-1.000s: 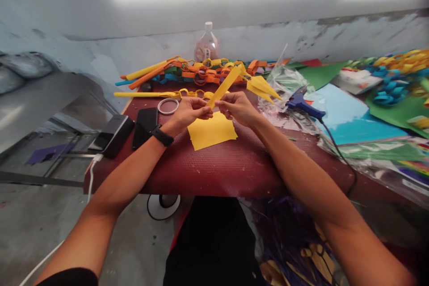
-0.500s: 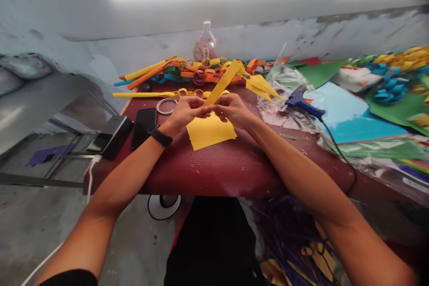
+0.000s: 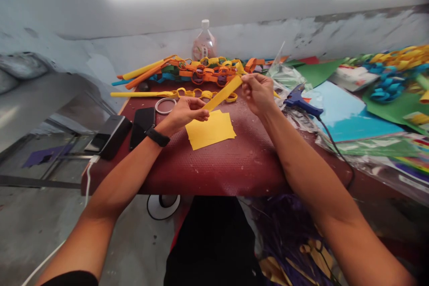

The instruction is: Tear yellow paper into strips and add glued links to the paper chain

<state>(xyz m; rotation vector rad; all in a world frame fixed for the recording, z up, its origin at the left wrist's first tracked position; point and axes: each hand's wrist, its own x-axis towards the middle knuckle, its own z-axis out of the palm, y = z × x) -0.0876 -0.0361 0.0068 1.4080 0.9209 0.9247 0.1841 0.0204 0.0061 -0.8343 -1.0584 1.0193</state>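
Note:
A yellow paper strip (image 3: 224,93) stretches between my two hands above the dark red table (image 3: 217,161). My left hand (image 3: 186,112) pinches the strip's near end; a black band sits on that wrist. My right hand (image 3: 258,93) pinches its far end, further back and to the right. Under the strip a yellow sheet (image 3: 210,129) lies flat on the table. Just behind it runs a yellow paper chain (image 3: 197,94) with a long yellow strip (image 3: 140,94) at its left end.
A pile of orange, yellow and blue paper chains (image 3: 201,69) and a plastic bottle (image 3: 204,44) stand at the back. A tape roll (image 3: 165,105), a phone (image 3: 142,123) and a power bank (image 3: 109,132) lie left. A blue glue gun (image 3: 300,100), plastic wrap and coloured sheets lie right.
My right hand has slid along the yellow strip from beside the left hand to the strip's far end, up and to the right. The left hand has kept its pinch.

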